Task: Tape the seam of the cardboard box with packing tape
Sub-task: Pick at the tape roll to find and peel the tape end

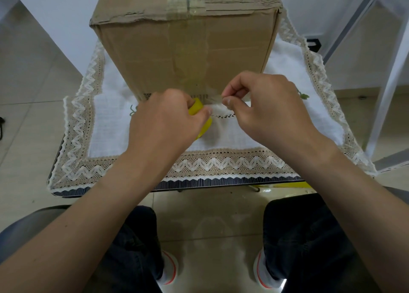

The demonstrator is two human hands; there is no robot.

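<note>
A tall brown cardboard box (188, 49) stands on a small table, with old clear tape running over its top seam and down its near face. In front of its lower edge, my left hand (163, 120) grips a yellow roll of packing tape (200, 112), mostly hidden by the fingers. My right hand (263, 106) pinches the clear free end of the tape (215, 99) between thumb and forefinger, a short strip stretched between the two hands just above the cloth.
A white tablecloth with beige lace trim (221, 164) covers the table. A white metal frame (389, 82) stands to the right. Tiled floor surrounds the table; my knees and shoes (170, 268) are below its near edge.
</note>
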